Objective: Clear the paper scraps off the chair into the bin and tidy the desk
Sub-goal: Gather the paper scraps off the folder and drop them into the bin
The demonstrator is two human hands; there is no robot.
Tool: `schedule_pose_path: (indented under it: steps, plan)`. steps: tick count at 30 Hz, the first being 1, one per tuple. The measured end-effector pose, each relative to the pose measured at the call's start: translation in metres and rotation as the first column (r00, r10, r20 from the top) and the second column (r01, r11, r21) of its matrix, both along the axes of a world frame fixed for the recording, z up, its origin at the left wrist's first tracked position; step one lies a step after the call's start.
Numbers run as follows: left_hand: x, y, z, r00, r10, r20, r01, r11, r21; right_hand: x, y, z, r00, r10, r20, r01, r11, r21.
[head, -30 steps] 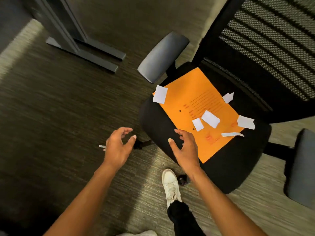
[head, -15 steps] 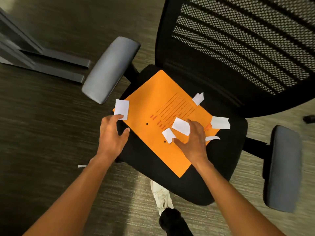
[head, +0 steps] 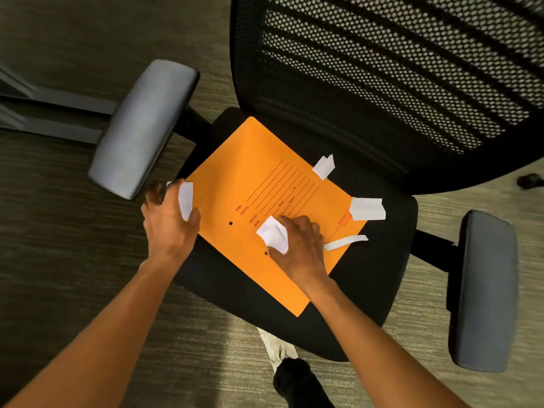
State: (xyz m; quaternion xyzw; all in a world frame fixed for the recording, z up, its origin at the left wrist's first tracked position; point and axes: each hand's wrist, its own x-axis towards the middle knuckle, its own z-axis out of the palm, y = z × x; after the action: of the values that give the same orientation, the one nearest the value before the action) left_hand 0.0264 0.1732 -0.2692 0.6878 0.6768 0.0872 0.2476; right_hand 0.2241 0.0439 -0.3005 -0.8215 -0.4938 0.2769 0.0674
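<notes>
An orange envelope lies on the black seat of an office chair. My left hand grips a white paper scrap at the envelope's left edge. My right hand is closed on crumpled white scraps in the middle of the envelope. Three more scraps lie loose: a folded one near the backrest, a larger one at the envelope's right corner, and a thin strip just right of my right hand.
The chair's mesh backrest rises behind the seat, with grey armrests on the left and right. A desk's metal foot crosses the carpet at far left. My white shoe stands under the seat's front edge.
Both hands came from in front of the chair onto the seat. The left took hold of the scrap at the envelope's left edge; the right gathered the two middle scraps into its fist.
</notes>
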Motion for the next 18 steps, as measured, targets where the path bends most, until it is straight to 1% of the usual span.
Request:
schedule_pose_path:
  steps: [4,7,11,14,16,18]
  plan:
    - [0.002,0.006,-0.005,1.000,-0.013,0.003,0.013,1.000,0.004,-0.006,-0.001,0.002,0.995,-0.019,-0.097,0.022,0.999,0.031]
    - [0.002,0.008,-0.009,1.000,-0.006,0.007,0.005,1.000,0.007,-0.008,-0.003,0.004,0.987,0.001,-0.159,0.003,1.000,0.026]
    - [-0.002,0.010,-0.014,0.999,-0.041,-0.025,0.042,0.999,0.011,-0.008,-0.014,0.007,0.956,0.014,-0.294,0.002,0.999,0.052]
    - [-0.008,0.015,-0.016,0.996,-0.065,-0.056,0.066,0.998,0.018,0.003,-0.024,0.009,0.931,-0.073,-0.359,0.120,0.986,0.111]
    - [-0.010,0.016,-0.016,0.997,-0.061,-0.057,0.064,0.997,0.051,0.017,-0.031,0.010,0.917,-0.169,-0.361,0.224,0.967,0.118]
    - [-0.009,0.017,-0.015,0.997,-0.068,-0.022,0.070,0.991,0.110,0.036,-0.041,0.012,0.908,-0.252,-0.334,0.306,0.944,0.121]
